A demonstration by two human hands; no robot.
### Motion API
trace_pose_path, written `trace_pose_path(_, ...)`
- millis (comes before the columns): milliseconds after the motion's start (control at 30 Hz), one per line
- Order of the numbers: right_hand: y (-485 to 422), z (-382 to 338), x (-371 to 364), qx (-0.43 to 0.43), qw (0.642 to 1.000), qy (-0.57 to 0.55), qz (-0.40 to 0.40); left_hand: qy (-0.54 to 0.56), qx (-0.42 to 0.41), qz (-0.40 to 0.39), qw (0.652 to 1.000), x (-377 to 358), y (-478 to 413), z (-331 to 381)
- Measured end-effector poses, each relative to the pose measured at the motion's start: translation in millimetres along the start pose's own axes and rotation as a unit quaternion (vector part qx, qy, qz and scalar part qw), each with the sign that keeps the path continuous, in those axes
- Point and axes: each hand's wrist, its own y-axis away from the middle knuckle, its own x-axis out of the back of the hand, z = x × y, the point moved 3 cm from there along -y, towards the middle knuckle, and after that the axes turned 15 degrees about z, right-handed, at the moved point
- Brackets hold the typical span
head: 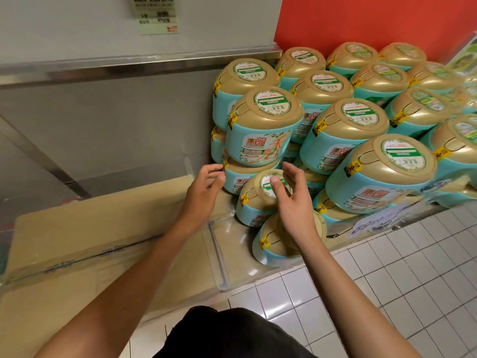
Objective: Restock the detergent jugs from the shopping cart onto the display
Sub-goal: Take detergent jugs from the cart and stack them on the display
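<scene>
Several teal detergent jugs with gold lids are stacked in tiers on the display (258, 275). At the low front left corner of the stack sits one jug (254, 202), and a lower jug (273, 244) is in front of it. My left hand (206, 184) hovers just left of that jug, fingers loosely curled, holding nothing. My right hand (289, 200) is spread over the jug's lid with the thumb near the round label; whether it touches the lid I cannot tell. A taller jug (260, 130) stands above both hands. No shopping cart is in view.
A flat taped cardboard box (90, 244) lies left of the stack. Behind it is a grey metal wall panel (103, 112) with a ledge. A red wall (374, 19) backs the display. White floor tiles (387, 280) spread at the right front.
</scene>
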Motion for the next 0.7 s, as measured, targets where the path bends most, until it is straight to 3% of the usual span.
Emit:
trace_pose_path(367,100.7,9.3,88.7,0.022,0.987,-0.149,-0.062,-0.006,0.039,0.037,0.999,26.6,169.2,0.6)
trace_pose_path(700,210.7,57.4,164.3,0.012,0.974,-0.142,-0.174,-0.055,0.046,0.111,0.991,71.9,378.5,-13.7)
